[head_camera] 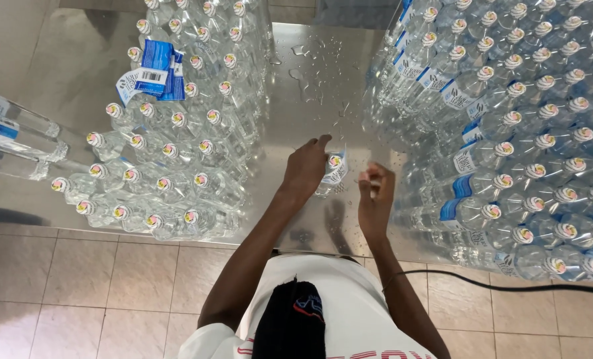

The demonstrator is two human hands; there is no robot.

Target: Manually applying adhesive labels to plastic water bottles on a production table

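Observation:
A clear plastic water bottle (333,174) with a white swirl-patterned cap stands upright on the wet steel table (309,86), partly wrapped in a blue-and-white label. My left hand (305,167) grips the bottle from its left side, thumb raised. My right hand (375,193) hovers just right of the bottle with fingers pinched; whether they hold a small piece, perhaps the label's edge, I cannot tell.
Several unlabelled capped bottles (170,166) crowd the table's left, with loose blue labels (153,73) lying on top of them. Several labelled bottles (509,133) fill the right. Bottles lie sideways at far left (10,139). A black cable (509,282) runs over the tiled floor.

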